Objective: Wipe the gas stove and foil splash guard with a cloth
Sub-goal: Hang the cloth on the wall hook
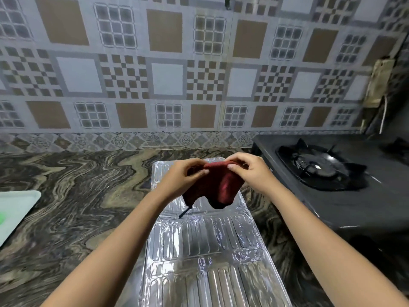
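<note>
A dark red cloth (218, 187) hangs in the air between both hands, above the far end of the foil splash guard (205, 247). My left hand (181, 178) pinches the cloth's upper left edge. My right hand (250, 171) pinches its upper right edge. The shiny ribbed foil guard lies flat on the marbled counter, running from the middle to the bottom edge. The black gas stove (332, 185) stands to the right, with a burner and pan support (318, 165) on top.
A patterned tile wall (168, 78) rises behind the counter. A pale tray (15, 209) sits at the left edge on the brown marbled counter (77, 196). A board-like object (379, 83) leans in the far right corner.
</note>
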Tool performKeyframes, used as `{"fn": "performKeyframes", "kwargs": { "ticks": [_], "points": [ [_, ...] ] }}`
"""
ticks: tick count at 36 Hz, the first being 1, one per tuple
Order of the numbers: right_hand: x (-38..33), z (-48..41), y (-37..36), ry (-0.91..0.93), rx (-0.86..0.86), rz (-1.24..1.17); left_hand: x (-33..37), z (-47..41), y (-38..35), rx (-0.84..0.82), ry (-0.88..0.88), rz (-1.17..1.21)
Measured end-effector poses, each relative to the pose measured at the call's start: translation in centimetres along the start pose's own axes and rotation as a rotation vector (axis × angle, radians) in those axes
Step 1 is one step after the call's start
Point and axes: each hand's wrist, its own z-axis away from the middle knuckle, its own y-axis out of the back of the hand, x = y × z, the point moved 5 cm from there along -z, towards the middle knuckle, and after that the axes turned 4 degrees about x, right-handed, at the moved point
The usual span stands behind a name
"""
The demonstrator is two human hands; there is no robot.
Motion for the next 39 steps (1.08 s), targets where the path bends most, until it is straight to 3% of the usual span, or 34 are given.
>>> {"fn": "performKeyframes", "kwargs": {
  "ticks": [6,19,23,26,39],
  "points": [
    [1.0,0.2,2.4,0.015,0.034,0.096,-0.5,0.6,-4.3,-0.082,0.045,0.045],
    [2.6,-3.2,9.8,0.083,0.170,-0.057,4.6,-3.1,-8.7,0.147,0.029,0.125],
    [3.9,-4.6,12.6,0.126,0.211,-0.104,6.2,-4.9,-10.5,0.317,0.024,0.110],
    [5.1,-5.1,15.1,0.143,0.187,-0.111,7.8,-6.4,-11.8,0.406,0.010,0.085],
    [9.7,-7.1,24.2,0.252,0.099,-0.167,14.0,-12.2,-15.5,0.522,-0.048,0.006]
  ]
}}
